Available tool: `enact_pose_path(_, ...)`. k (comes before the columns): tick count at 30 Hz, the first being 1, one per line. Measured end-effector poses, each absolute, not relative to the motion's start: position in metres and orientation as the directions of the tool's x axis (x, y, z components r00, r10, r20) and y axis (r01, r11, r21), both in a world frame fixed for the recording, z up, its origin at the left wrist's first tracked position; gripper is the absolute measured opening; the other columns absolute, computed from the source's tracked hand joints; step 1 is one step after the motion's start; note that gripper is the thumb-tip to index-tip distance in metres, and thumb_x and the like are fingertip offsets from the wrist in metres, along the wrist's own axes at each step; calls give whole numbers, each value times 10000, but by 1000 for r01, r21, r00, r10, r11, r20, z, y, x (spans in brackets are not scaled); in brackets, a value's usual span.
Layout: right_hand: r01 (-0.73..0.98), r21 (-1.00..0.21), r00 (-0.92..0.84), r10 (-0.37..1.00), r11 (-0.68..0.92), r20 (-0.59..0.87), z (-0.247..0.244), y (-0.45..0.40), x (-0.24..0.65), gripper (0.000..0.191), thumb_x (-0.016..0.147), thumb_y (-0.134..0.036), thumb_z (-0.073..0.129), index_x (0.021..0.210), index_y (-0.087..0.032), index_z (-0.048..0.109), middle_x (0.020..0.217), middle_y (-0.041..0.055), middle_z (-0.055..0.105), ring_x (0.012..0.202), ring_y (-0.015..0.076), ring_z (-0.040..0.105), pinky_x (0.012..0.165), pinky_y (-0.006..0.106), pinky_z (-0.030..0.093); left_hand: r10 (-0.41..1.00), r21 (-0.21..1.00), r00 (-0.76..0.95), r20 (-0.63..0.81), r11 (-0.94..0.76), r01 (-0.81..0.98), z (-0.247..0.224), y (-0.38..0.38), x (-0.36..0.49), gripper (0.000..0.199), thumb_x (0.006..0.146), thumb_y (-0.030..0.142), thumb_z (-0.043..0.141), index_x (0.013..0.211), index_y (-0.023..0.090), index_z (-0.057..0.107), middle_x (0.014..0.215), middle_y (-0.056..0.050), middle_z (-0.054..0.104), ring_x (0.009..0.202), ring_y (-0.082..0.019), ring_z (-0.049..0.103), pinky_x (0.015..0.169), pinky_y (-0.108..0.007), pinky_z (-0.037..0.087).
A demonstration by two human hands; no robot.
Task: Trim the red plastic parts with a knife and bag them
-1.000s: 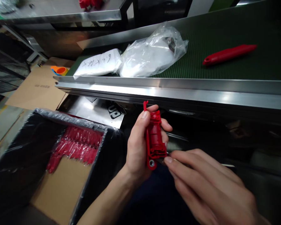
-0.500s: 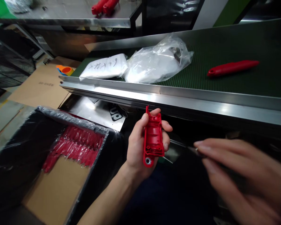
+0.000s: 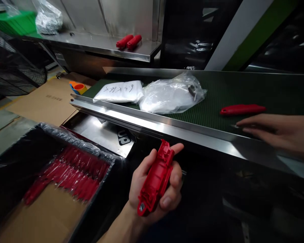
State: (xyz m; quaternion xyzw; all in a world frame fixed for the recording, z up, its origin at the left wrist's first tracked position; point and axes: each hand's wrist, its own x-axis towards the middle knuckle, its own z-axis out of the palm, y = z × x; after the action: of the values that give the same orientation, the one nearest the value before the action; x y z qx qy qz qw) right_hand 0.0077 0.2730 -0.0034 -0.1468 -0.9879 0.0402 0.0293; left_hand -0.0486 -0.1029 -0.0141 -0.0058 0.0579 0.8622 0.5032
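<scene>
My left hand is wrapped round a red plastic casing, its hollow inner side facing up and a metal-lined hole at its lower end. Over the near edge of the green belt, my right hand pinches a small, thin, pale-tipped item that is too small to name. Just beyond those fingertips a closed red piece lies on the belt.
Two white plastic-wrapped packs lie on the belt behind its metal rail. Lower left, a lined box holds several wrapped red pieces. Two red pieces rest on a metal shelf. Tape rolls sit on cardboard.
My right hand has moved up and away to the belt near the red piece. My left hand, still holding the casing, has tilted it. The view has shifted upward.
</scene>
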Motion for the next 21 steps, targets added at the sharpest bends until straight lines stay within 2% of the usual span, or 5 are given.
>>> enact_pose_path(5,265,-216,-963,268,940,-16,-8,285,9,437,805,-694,544,1156,-457,654,1170,-70,687,933,172,669,730,306,493,890,70,-454,-38,-451,-890,-15,-99,-48,599,1013,448,189,1316,81,552,663,-39,585,347,-71,435,332,-176,336)
enact_pose_path(9,188,-210,-975,208,960,76,-11,289,0,608,822,-795,401,1092,-355,722,1114,-8,712,905,163,669,767,344,452,894,96,-447,-24,-443,-892,-13,-93,-49,584,1010,452,216,1303,95,573,615,-23,555,293,-58,334,318,-178,337)
enact_pose_path(15,56,-144,-968,89,988,233,-5,267,-11,236,936,-384,559,1092,-303,716,1068,5,729,892,206,679,742,356,481,828,169,-532,-178,-507,-845,-10,-84,-41,516,1012,432,282,1328,127,554,678,-53,608,413,-95,559,389,-164,402)
enact_pose_path(18,8,-79,-961,29,997,277,2,261,-10,231,934,-297,558,1124,-308,689,1109,-21,710,987,220,657,798,370,484,786,229,-563,-254,-517,-825,-9,-79,-37,453,999,431,368,1298,171,586,717,-58,627,462,-106,598,416,-161,408)
enact_pose_path(21,-17,-53,-900,7,998,435,11,249,-6,244,941,-226,510,1118,-216,678,1114,44,699,1004,251,638,823,405,471,778,268,-555,-295,-490,-829,-8,-78,-32,402,967,462,462,1229,220,648,721,-56,640,480,-111,586,443,-182,418)
